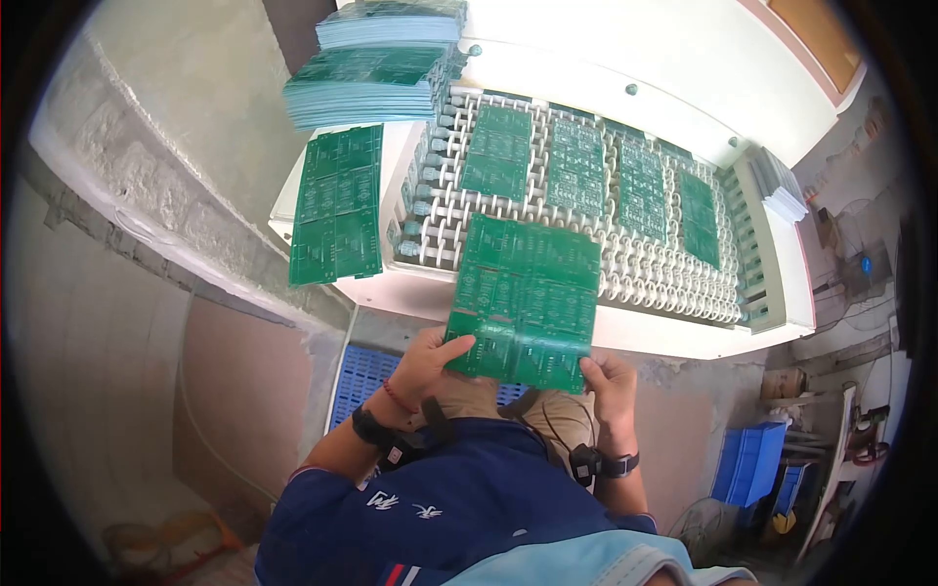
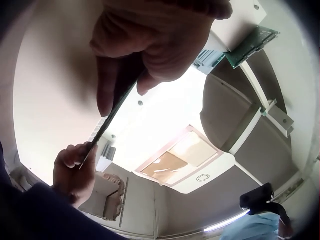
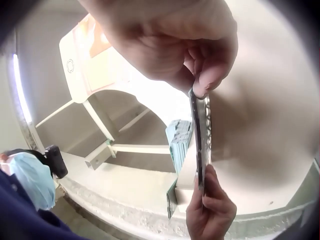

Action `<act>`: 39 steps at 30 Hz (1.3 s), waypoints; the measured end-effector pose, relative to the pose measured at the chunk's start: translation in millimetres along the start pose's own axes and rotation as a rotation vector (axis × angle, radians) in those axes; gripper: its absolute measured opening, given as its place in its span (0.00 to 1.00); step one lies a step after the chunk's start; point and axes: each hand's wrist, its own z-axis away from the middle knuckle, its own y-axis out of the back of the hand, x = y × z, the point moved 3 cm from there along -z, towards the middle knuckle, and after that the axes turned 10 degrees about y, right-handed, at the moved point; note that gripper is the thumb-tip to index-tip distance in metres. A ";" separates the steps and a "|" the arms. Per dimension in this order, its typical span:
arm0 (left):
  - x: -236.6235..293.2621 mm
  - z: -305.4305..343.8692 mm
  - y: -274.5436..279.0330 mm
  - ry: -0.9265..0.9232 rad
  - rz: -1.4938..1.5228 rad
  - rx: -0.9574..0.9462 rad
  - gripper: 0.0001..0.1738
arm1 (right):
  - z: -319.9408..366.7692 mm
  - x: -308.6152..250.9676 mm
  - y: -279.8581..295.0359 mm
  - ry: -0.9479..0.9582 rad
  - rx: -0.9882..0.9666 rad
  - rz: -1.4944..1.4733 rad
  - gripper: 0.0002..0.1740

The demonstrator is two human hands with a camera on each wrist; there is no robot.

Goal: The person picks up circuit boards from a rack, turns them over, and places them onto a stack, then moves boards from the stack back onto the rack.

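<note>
A green printed circuit board panel (image 1: 526, 303) is held up in front of the roller conveyor, its face toward the head camera. My left hand (image 1: 422, 367) pinches its lower left edge, thumb on the face. At the lower right corner my right hand (image 1: 611, 384) grips it between thumb and fingers. Both wrist views show the panel edge-on, as a thin dark line between the hands. In the left wrist view the left hand (image 2: 150, 42) is close above; in the right wrist view the right hand (image 3: 185, 45) pinches the panel's near end.
White conveyor rollers (image 1: 645, 290) carry several flat green panels. Tall stacks of panels (image 1: 366, 93) stand at the back left, beside one overhanging the machine's corner (image 1: 337, 210). Grey panels (image 1: 777, 183) lean at the far right end. A blue bin (image 1: 747, 464) sits at lower right.
</note>
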 end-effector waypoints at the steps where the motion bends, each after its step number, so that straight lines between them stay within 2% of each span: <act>1: 2.1 0.1 0.5 0.001 0.021 0.002 0.15 | -0.2 -0.5 7.1 -0.001 0.029 0.018 0.07; 7: 13.0 -7.4 1.4 -0.018 0.029 -0.023 0.14 | -13.8 -10.3 20.2 -0.028 0.103 0.104 0.08; 13: 28.4 -17.5 2.8 -0.061 -0.041 0.077 0.14 | -28.4 -20.8 25.7 -0.033 0.032 0.222 0.10; 18: 32.3 -24.8 7.9 -0.067 -0.045 0.064 0.15 | -30.1 -26.9 35.4 -0.044 0.023 0.203 0.10; 24: 34.0 -20.0 12.5 -0.092 0.018 0.071 0.20 | -22.7 -14.8 92.9 -0.036 0.163 0.040 0.09; 29: 26.1 -20.3 22.3 -0.104 0.030 0.104 0.24 | -37.9 -9.0 132.1 0.012 0.275 0.181 0.09; 32: 22.2 -17.6 34.7 -0.097 0.061 0.163 0.26 | -43.8 -11.2 153.9 0.055 0.335 0.316 0.08; 35: 24.2 -5.3 47.7 -0.104 0.053 0.231 0.27 | -39.9 -2.9 195.7 0.041 0.380 0.221 0.08; 37: 30.2 8.0 60.7 -0.157 0.103 0.373 0.27 | -39.6 5.2 221.7 0.078 0.453 0.133 0.09; 39: 36.7 17.1 75.7 -0.199 0.130 0.392 0.27 | -40.5 2.3 238.4 0.048 0.494 0.137 0.09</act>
